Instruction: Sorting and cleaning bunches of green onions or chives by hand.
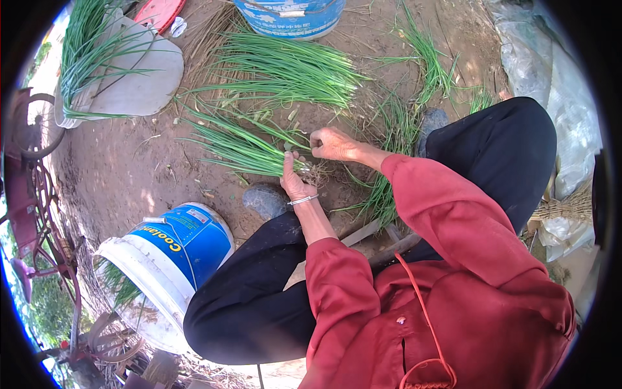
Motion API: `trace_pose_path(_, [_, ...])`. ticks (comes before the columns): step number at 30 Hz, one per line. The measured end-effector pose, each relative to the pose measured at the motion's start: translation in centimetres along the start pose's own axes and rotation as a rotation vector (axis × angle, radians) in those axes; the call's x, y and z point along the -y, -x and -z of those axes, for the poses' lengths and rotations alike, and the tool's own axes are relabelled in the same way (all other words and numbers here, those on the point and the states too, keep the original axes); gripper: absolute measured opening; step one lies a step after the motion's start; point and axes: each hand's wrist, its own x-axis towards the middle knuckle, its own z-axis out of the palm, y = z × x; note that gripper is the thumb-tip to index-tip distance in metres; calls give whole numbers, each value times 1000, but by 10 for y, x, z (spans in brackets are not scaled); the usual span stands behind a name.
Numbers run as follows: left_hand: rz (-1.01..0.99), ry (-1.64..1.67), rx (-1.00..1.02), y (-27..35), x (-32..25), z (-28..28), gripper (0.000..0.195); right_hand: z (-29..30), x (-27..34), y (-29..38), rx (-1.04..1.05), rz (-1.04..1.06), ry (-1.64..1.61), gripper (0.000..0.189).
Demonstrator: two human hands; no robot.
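My left hand (295, 179) is wrapped around the root end of a bunch of green onions (243, 146); its leaves fan out to the left and pale roots hang by my palm. Close beside it, the fingertips of my right hand (335, 144) pinch the root end of a thin green onion stalk (277, 130). Just beyond my hands, a larger pile of green onions (291, 70) lies on the soil, root ends to the right. Loose, tangled green onions (396, 129) lie on the ground beneath my right forearm.
A tipped bucket (194, 238) with greens inside lies left of my knee, by a stone (265, 200). A blue bucket (296, 22) stands beyond the pile. More green onions (85, 53) rest on a white container (146, 73). Plastic sheeting (554, 87) lies right; a bicycle (43, 194) stands left.
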Motion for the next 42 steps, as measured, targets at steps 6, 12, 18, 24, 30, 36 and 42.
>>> trace_pose_path(6, [29, -36, -37, 5, -1, -6, 12, 26, -6, 4, -341, 63, 313, 26])
trace_pose_path(12, [-2, -30, -17, 6, -4, -1, 14, 52, -25, 14, -548, -70, 581, 27])
trace_pose_path(18, [-26, -37, -34, 9, -6, -6, 11, 8, -24, 30, -313, 87, 532, 25])
trace_pose_path(24, [-107, -20, -64, 12, -16, -4, 11, 2, -2, 30, -169, 105, 427, 23])
trace_pose_path(30, [-116, 40, -55, 9, -9, -4, 16, 45, -25, 10, -572, -146, 479, 23])
trace_pose_path(36, [-92, 23, -71, 12, -10, -6, 16, 45, -39, 13, -487, -232, 262, 21])
trace_pose_path(42, [-75, 1, -41, 15, -10, -9, 11, 21, -31, 20, -278, 29, 214, 15])
